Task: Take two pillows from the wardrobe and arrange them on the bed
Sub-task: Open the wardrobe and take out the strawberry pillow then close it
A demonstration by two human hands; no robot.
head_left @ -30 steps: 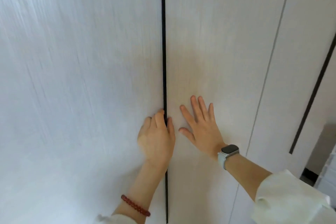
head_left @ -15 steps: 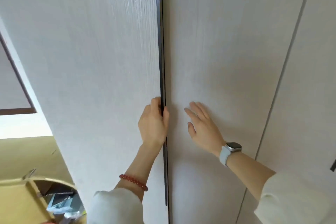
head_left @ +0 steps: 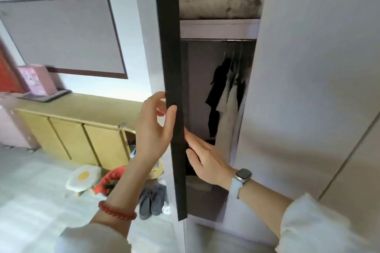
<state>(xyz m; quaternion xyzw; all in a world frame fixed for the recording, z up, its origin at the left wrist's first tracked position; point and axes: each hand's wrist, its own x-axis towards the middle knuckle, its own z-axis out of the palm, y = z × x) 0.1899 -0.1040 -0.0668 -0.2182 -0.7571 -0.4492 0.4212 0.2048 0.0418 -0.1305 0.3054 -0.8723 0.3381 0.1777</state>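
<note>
Dark-edged wardrobe door (head_left: 172, 88) stands ajar, the left hand (head_left: 153, 127) pinching its edge; the right hand (head_left: 207, 159), fingers (head_left: 193, 137) spread loosely, touches it. Pale bedding (head_left: 220, 3), possibly pillows, fills the top shelf (head_left: 218, 28).

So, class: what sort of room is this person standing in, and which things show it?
Probably a bedroom: a built-in wardrobe with clothes on hangers, folded bedding on its top shelf, and slippers on the floor.

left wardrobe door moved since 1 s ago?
Yes. The left wardrobe door has swung open toward the camera, away from the closed right door; hanging clothes now show between them.
</note>
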